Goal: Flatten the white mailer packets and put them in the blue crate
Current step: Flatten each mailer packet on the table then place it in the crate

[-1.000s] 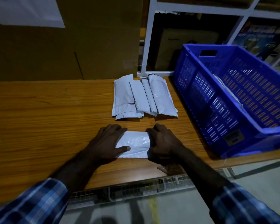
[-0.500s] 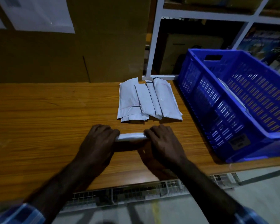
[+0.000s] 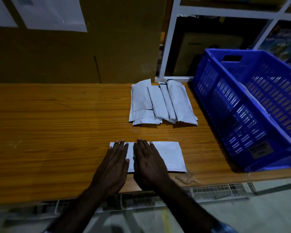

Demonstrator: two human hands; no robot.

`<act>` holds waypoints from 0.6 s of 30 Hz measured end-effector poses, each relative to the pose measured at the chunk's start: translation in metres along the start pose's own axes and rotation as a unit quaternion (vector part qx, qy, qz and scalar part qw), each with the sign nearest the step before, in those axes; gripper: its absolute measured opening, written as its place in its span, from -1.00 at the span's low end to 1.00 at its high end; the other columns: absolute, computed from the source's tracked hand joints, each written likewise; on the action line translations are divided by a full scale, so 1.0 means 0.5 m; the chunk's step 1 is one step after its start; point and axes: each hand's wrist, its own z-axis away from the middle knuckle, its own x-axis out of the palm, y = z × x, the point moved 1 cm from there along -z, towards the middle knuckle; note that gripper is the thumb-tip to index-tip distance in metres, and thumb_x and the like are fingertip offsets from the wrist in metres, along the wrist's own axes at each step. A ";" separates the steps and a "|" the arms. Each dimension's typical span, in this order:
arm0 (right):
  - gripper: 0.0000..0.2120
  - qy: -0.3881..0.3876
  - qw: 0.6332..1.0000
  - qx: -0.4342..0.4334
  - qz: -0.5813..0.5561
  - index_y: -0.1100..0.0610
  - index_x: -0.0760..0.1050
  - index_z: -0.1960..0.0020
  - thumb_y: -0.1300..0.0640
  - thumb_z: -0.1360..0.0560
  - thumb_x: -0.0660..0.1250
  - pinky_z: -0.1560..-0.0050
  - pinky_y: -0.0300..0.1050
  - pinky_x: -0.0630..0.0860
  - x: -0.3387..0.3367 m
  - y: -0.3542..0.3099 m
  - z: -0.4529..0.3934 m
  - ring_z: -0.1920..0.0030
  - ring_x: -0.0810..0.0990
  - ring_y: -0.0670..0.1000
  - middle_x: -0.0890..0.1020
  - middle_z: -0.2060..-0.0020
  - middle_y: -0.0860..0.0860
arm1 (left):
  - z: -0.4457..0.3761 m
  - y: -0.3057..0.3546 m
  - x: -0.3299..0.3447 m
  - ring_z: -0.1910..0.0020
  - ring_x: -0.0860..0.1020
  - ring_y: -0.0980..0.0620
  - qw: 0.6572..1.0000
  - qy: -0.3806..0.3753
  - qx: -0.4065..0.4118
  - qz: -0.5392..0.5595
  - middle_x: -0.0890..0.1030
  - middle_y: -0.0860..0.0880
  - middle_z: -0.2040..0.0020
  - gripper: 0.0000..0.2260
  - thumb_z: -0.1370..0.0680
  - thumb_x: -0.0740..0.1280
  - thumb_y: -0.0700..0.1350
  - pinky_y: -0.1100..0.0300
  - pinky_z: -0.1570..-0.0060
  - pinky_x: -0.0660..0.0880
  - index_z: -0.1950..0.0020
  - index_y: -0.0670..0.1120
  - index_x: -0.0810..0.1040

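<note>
1. I look down on a long orange-brown wood-grain table (image 3: 57,125) in a dim storeroom, with a brown cardboard wall (image 3: 74,56) behind it and a white metal shelf frame (image 3: 166,47) to the right.
2. My left hand (image 3: 113,163) and right hand (image 3: 149,163) lie side by side, fingers straight and flat, both pressing on the left part of a flat white rectangular plastic mailer packet (image 3: 168,156) near the table's front edge.
3. I judge the packet light, thin, limp and a little slippery; it would fold if lifted by one corner, so I would pinch it along a long edge or at both short ends.
4. Beyond it, apart from my hands, sits a pile of folded white mailer packets (image 3: 163,105), overlapping and puffy.
5. The blue slotted plastic crate (image 3: 242,118) stands just right of the pile, over the table's right end; something pale shows inside, though I cannot tell what.
6. A small crumpled tan scrap (image 3: 186,179) lies by the front edge.
</note>
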 end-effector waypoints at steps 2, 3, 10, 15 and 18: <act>-0.36 -0.027 1.000 -0.007 0.004 0.39 0.32 -0.44 0.14 -0.42 0.26 -0.46 0.23 0.25 0.023 -0.005 -0.004 -0.48 0.30 0.27 0.34 -0.44 0.33 | -0.002 -0.002 0.008 -0.54 0.15 -0.09 0.999 -0.015 -0.012 -0.025 0.17 -0.13 -0.55 -0.47 -0.68 -0.18 0.08 0.09 -0.48 -0.05 -0.55 -0.17 0.17; -0.38 -0.028 1.000 -0.009 0.007 0.38 0.31 -0.46 0.16 -0.44 0.24 -0.46 0.22 0.26 0.029 -0.006 -0.002 -0.50 0.28 0.25 0.33 -0.45 0.32 | -0.001 -0.004 0.012 -0.53 0.19 -0.11 0.999 -0.018 -0.015 -0.037 0.20 -0.15 -0.54 -0.46 -0.68 -0.19 0.06 0.06 -0.48 -0.03 -0.54 -0.19 0.20; -0.54 0.056 0.998 -0.016 -0.017 0.31 0.34 -0.47 0.12 -0.63 0.13 -0.50 0.14 0.21 0.049 -0.005 0.008 -0.53 0.25 0.16 0.35 -0.47 0.23 | 0.003 -0.012 0.026 -0.55 0.15 -0.09 0.997 -0.027 -0.017 -0.074 0.19 -0.15 -0.55 -0.47 -0.68 -0.18 0.04 -0.02 -0.46 0.06 -0.55 -0.20 0.19; -0.51 0.009 0.998 -0.017 -0.058 0.32 0.33 -0.48 0.09 -0.63 0.05 -0.51 0.14 0.21 0.034 0.001 -0.001 -0.51 0.27 0.19 0.33 -0.48 0.24 | -0.010 -0.005 0.018 -0.44 0.37 -0.14 0.995 -0.042 -0.019 -0.094 0.37 -0.21 -0.46 -0.41 -0.68 -0.23 0.04 -0.08 -0.43 0.27 -0.45 -0.25 0.38; -0.48 0.008 0.995 0.019 -0.100 0.31 0.35 -0.46 0.07 -0.62 -0.01 -0.52 0.01 0.18 -0.001 0.019 -0.008 -0.47 0.33 0.18 0.36 -0.46 0.24 | -0.031 0.020 0.008 -0.53 0.19 -0.06 0.998 -0.011 -0.031 -0.061 0.18 -0.12 -0.53 -0.35 -0.62 -0.32 0.09 -0.01 -0.49 0.03 -0.53 -0.23 0.20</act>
